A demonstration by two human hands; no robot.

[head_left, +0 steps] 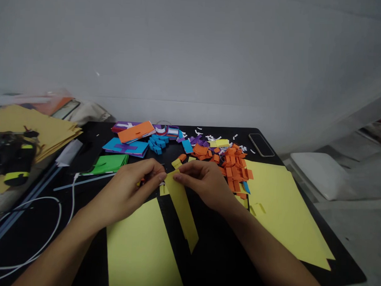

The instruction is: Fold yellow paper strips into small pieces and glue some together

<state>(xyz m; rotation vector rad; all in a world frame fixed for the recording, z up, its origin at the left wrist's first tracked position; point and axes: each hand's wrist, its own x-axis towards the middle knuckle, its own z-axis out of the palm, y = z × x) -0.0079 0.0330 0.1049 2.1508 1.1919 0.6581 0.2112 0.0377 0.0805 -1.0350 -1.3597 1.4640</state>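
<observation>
Both my hands meet over the middle of a black table (pixel 211 260). My right hand (pixel 204 181) pinches the top end of a long yellow paper strip (pixel 183 209) that slants down toward me. My left hand (pixel 135 185) is closed with its fingertips against the same end of the strip, and something small and dark with a red spot shows under its fingers; I cannot make it out. A yellow sheet (pixel 139 249) lies below my left hand, and a larger yellow sheet (pixel 285 209) lies to the right.
Behind my hands lie piles of small orange (pixel 233 163), blue (pixel 157 144) and purple paper pieces, plus stacked coloured sheets (pixel 128 145) and green paper (pixel 110 163). A phone (pixel 261 144) rests at the back right. White cables (pixel 50 230) and yellow sheets (pixel 31 129) sit at the left.
</observation>
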